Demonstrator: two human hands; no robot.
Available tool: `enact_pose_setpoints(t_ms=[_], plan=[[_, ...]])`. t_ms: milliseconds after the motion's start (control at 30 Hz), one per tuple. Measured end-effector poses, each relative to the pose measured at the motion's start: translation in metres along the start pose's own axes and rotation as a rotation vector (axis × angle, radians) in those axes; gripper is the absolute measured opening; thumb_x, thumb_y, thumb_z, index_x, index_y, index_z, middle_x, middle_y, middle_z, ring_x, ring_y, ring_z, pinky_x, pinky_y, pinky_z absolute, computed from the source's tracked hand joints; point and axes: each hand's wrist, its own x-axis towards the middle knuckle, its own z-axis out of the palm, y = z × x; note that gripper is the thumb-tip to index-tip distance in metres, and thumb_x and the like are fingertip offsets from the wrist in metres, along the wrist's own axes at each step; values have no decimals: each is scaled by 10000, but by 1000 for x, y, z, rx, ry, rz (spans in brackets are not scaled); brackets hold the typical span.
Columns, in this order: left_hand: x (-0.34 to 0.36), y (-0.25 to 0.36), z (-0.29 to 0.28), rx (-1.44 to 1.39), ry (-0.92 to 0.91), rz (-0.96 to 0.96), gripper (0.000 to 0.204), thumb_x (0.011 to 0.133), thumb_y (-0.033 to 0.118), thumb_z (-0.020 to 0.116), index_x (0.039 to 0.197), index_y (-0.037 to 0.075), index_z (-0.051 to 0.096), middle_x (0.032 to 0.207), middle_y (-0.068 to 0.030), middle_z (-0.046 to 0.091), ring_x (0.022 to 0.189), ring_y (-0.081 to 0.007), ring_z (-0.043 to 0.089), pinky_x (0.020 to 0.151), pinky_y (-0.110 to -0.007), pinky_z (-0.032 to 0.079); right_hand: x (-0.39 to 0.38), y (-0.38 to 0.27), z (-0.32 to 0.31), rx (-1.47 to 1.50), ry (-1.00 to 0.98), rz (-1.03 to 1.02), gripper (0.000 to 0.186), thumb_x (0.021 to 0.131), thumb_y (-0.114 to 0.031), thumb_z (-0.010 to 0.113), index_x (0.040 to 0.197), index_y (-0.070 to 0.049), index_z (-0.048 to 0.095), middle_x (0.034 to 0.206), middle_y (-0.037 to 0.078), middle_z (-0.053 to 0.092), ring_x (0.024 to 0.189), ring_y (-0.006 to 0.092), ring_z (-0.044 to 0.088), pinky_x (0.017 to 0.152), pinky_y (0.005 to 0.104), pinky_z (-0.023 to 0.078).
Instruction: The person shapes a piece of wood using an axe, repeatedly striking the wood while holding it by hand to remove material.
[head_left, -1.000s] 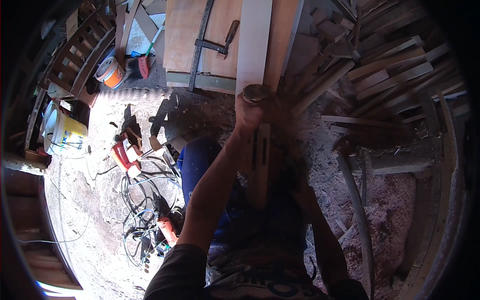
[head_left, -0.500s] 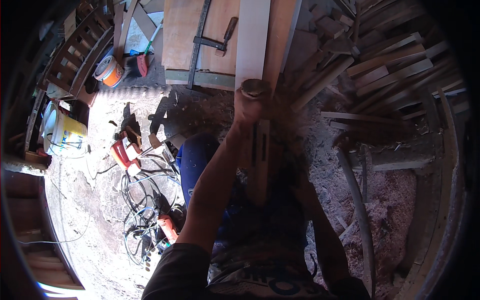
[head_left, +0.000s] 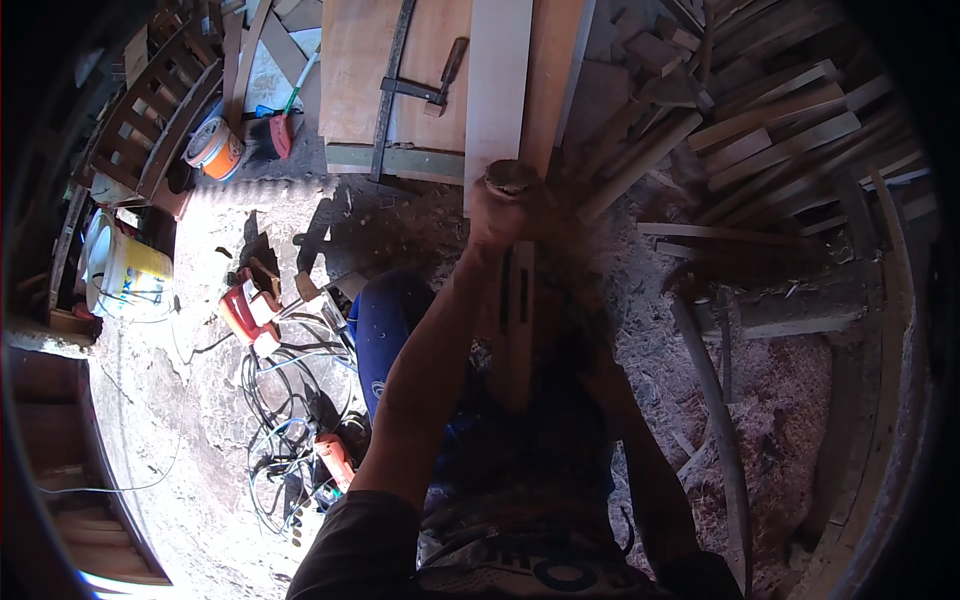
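The workshop floor (head_left: pixel 210 400) is very bright on the left, and on the right it is in shade, covered with wood shavings (head_left: pixel 785 420). In the middle, directly before my lap, there is the wooden piece (head_left: pixel 513 355), with its near end toward my body. My left hand (head_left: pixel 497 215) is closed around a handle (head_left: pixel 511 177) with a round, worn top, just over the far end of the piece. Which tool it belongs to, and whether it touches the wood, I cannot tell. My right hand (head_left: pixel 600 368) is lower, on the right, in deep shade; I cannot see if its fingers are spread or pressed together.

About the progress: two long dark slots are already in the wooden piece, side by side. I would judge this work as partly made, but the depth of the slots does not show, so I cannot say how much is left.

For moving, my left side has more room, until the tangled cables (head_left: pixel 280 390) and the red power tool (head_left: pixel 250 312) near my blue knee (head_left: pixel 392 320). On the far side, the edge of the long pale board (head_left: pixel 498 80) comes close to my left hand. On the right, the wood pile (head_left: pixel 790 140) and the bent stick (head_left: pixel 715 400) make limits for the elbow.
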Motion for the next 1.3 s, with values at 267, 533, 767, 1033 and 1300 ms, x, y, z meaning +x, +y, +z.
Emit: enact_pose_setpoints(t_ms=[267, 533, 767, 1033, 1300], plan=[[-7, 12, -3, -36, -17, 48, 82, 831, 85, 742, 874, 29, 700, 828, 7, 687, 764, -71, 617, 656, -262, 502, 0, -6, -3, -45, -12, 66, 748, 814, -300, 730, 1420, -69, 358, 1234, 288, 615, 1138, 482, 590, 943, 531, 505], [-10, 4, 9, -22, -13, 101, 177, 793, 106, 758, 932, 6, 715, 876, -38, 733, 815, -112, 673, 716, -293, 539, 5, 13, 5, 8, 46, 4, 720, 830, -268, 738, 1410, -42, 375, 1212, 255, 639, 1100, 443, 624, 914, 503, 520], [-16, 0, -5, -121, 17, 35, 175, 798, 99, 753, 948, 13, 723, 885, -47, 735, 830, -122, 679, 741, -295, 540, 2, -46, -27, 595, 47, 57, 632, 873, -165, 700, 1419, -39, 408, 1143, 136, 661, 934, 300, 680, 819, 372, 554], [-20, 1, -4, -102, 34, 93, 54, 818, 65, 712, 841, 25, 684, 814, 7, 683, 756, -76, 620, 650, -275, 493, -19, -213, -135, 81, 263, -450, 591, 890, -122, 686, 1396, -37, 392, 1141, 239, 661, 1047, 404, 675, 848, 442, 543], [-23, -2, -10, -151, -15, 17, 203, 812, 85, 760, 990, -3, 718, 930, -44, 733, 855, -132, 677, 749, -283, 540, -20, -291, -177, -155, 490, -784, 621, 879, -61, 652, 1440, -39, 386, 924, 208, 658, 872, 380, 680, 797, 428, 531]])
